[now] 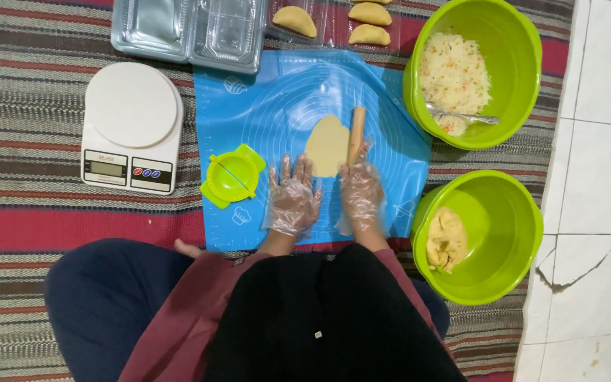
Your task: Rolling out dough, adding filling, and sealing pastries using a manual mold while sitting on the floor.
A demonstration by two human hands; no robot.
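A flat oval of pale dough lies in the middle of a blue silicone baking mat. A wooden rolling pin lies along the dough's right edge, pointing away from me. My right hand, in a clear plastic glove, rests on the pin's near end. My left hand, also gloved, lies flat on the mat with fingers spread, its fingertips touching the dough's near left edge.
A lime dumpling press sits at the mat's left edge, a white kitchen scale beyond it. Right: a green bowl with filling and spoon, another green bowl with dough. Clear trays and shaped pastries lie behind.
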